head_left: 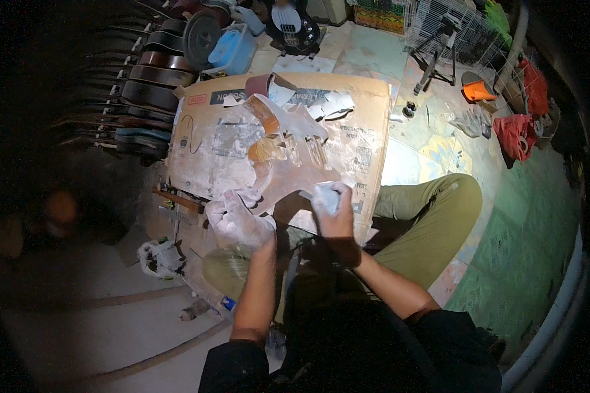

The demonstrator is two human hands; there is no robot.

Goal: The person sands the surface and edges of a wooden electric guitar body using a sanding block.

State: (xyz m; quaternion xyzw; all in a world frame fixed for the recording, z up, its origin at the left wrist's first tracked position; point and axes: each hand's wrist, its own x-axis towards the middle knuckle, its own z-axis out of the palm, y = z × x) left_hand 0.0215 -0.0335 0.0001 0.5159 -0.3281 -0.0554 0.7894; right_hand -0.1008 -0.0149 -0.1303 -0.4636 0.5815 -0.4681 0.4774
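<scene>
A bare wooden electric guitar body (295, 154), coated in pale dust, lies across a cardboard sheet (203, 167) in front of me. Its routed cavities face up, and orange-brown finish shows along the left edge. My left hand (239, 219), white with dust, is closed on the body's near left end. At the near right edge, my right hand (337, 219) grips a pale folded piece of sandpaper (326, 198) against the wood. A brownish strip of sandpaper (259, 85) and torn white paper pieces (334, 105) lie beyond the body.
Several guitars (154, 92) stand in a row at the far left, near a blue tub (226, 49). A black bass guitar (288, 29) stands at the back. To the right are a tripod (439, 56), a wire cage (465, 33) and a red bag (514, 134). My bent leg (432, 216) borders the cardboard.
</scene>
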